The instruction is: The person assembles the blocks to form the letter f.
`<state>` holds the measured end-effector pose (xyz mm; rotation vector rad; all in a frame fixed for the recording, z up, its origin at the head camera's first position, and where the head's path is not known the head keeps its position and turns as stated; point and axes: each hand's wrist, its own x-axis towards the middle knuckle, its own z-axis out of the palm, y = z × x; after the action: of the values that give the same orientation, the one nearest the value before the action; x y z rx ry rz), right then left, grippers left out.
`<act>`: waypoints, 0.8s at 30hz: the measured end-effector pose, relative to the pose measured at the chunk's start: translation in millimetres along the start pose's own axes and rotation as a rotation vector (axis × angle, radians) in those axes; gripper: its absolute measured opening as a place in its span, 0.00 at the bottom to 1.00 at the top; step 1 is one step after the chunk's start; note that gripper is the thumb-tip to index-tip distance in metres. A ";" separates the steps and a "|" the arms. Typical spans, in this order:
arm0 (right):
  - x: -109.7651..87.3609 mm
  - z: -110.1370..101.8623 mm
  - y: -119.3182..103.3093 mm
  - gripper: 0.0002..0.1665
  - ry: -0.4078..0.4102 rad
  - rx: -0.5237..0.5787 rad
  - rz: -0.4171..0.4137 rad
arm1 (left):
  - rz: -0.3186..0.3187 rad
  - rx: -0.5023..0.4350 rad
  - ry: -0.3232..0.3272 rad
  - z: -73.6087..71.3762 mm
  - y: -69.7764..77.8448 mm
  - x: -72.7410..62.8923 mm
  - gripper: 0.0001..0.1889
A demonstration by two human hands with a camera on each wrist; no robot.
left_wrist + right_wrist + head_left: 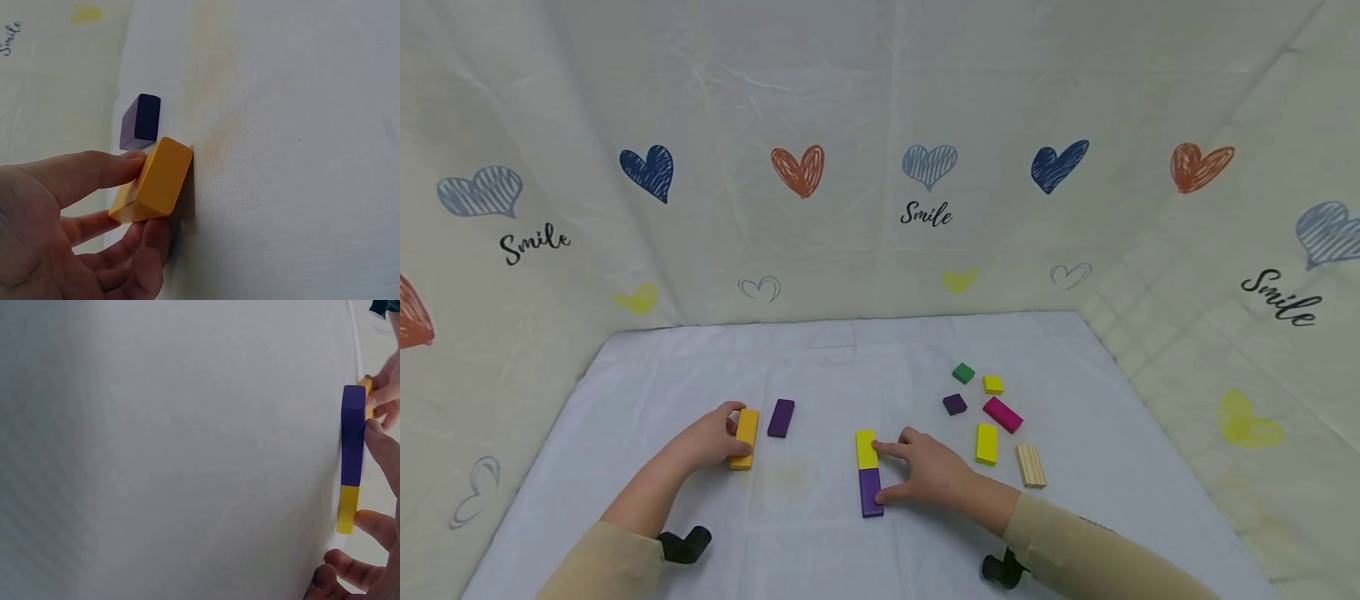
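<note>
My left hand (709,439) pinches an orange block (745,438) between thumb and fingers at the left of the table; the left wrist view shows the same orange block (164,178) close up. Just right of it lies a dark purple block (781,418). Near the middle, a yellow block (865,448) and a purple block (870,493) lie end to end in one line. My right hand (934,471) is beside their right edge, its index finger touching the yellow block and its thumb the purple one. In the right wrist view, those fingers look extended, not curled round the blocks.
Right of my right hand lie a green block (963,372), a small yellow block (992,384), a small dark block (955,404), a magenta block (1003,414), another yellow block (987,443) and plain wood pieces (1031,465). A white cloth (805,550) covers the table; printed curtains (850,250) surround it.
</note>
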<state>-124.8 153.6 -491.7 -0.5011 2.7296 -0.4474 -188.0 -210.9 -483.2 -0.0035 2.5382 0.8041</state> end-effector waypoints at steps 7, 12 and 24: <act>0.1 -0.4 -0.3 0.49 -0.003 0.000 0.000 | -0.032 -0.091 -0.013 -1.6 -6.2 -3.2 0.36; 0.2 -0.9 -0.8 0.49 -0.003 -0.005 0.006 | -0.025 -0.140 -0.020 -6.4 -8.2 -8.6 0.34; 0.7 0.0 -0.3 0.49 0.003 -0.008 0.002 | -0.004 -0.213 0.069 -17.0 -7.5 -17.4 0.36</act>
<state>-125.3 153.1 -491.7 -0.5005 2.7357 -0.4372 -179.0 -228.8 -467.4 -0.1071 2.5019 1.0862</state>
